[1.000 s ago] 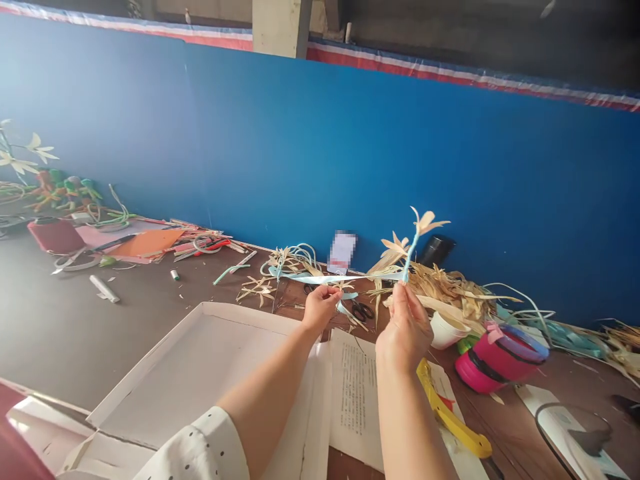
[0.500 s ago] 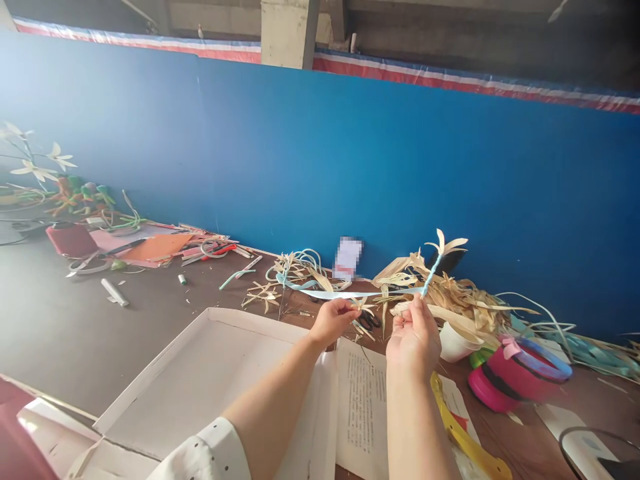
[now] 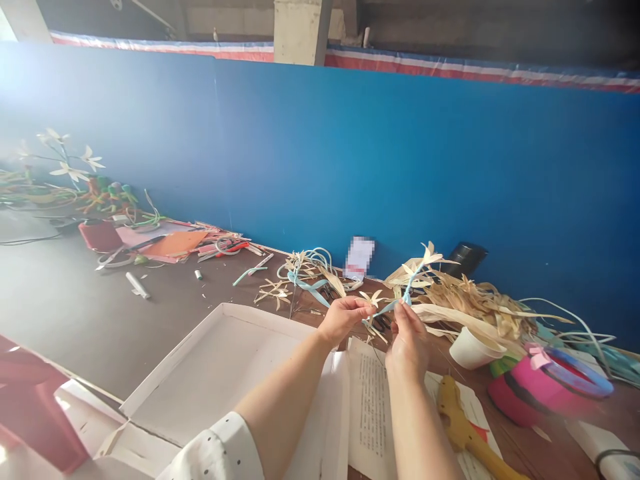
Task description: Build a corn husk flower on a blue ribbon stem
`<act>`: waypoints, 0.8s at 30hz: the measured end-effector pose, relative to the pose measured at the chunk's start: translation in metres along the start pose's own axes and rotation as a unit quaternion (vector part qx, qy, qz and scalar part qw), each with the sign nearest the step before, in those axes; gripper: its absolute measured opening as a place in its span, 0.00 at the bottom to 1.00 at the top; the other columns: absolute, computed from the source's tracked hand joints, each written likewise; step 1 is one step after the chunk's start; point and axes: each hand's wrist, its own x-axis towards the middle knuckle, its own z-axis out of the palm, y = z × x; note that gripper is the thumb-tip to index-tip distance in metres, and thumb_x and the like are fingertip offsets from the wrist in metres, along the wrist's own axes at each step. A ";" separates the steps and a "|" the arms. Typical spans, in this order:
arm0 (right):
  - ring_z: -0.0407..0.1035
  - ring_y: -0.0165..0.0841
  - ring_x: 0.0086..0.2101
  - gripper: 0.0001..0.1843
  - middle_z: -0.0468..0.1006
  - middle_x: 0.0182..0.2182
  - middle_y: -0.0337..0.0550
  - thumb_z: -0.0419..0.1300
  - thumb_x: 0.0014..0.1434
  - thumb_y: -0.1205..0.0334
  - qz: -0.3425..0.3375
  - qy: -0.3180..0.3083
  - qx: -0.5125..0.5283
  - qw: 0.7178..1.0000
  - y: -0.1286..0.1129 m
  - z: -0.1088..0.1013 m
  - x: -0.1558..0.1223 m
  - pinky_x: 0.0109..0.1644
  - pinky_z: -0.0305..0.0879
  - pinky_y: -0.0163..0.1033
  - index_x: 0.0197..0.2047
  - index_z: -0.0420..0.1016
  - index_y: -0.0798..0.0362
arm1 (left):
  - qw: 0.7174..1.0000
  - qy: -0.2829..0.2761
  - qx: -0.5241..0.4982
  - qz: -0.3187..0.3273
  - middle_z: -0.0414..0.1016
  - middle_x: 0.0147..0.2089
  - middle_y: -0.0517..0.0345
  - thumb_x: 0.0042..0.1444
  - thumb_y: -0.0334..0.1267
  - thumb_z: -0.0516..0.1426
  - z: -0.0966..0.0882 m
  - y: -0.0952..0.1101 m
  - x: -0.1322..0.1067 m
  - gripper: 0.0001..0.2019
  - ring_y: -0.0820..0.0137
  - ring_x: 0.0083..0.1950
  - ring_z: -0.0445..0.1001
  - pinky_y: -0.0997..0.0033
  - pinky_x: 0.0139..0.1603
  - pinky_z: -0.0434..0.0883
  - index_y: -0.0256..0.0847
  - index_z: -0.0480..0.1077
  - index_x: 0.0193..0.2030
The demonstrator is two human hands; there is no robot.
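Observation:
My right hand [image 3: 409, 337] pinches the foot of a small straw flower stem [image 3: 418, 268] wrapped in light blue ribbon; pale petals fan out at its top. My left hand [image 3: 344, 316] is closed on the light blue ribbon [image 3: 314, 288], which runs from the stem through its fingers and trails left onto the table. Both hands are held close together just above the table's middle. Black scissors lie half hidden beneath them.
A white cardboard tray [image 3: 215, 373] lies at front left, a printed sheet [image 3: 369, 407] under my wrists. To the right are a straw pile [image 3: 470, 300], a white cup [image 3: 469, 347], a pink tape roll [image 3: 545, 387] and a yellow glue gun [image 3: 465, 433]. Craft scraps [image 3: 170, 243] and finished flowers [image 3: 70, 167] lie far left.
My hands have come closer together, so the stretched ribbon between them is much shorter. The flower stem has dropped lower. The camera has panned slightly to the left.

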 end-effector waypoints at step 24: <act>0.71 0.39 0.43 0.23 0.79 0.41 0.42 0.68 0.43 0.47 0.028 -0.137 -0.104 0.985 0.013 0.001 -0.017 0.44 0.65 0.41 0.43 0.80 0.48 | 0.995 0.055 -0.084 0.019 0.69 0.24 0.60 0.36 0.46 0.69 0.007 0.018 0.002 0.18 0.79 0.23 0.62 0.76 0.27 0.59 0.34 0.72 0.27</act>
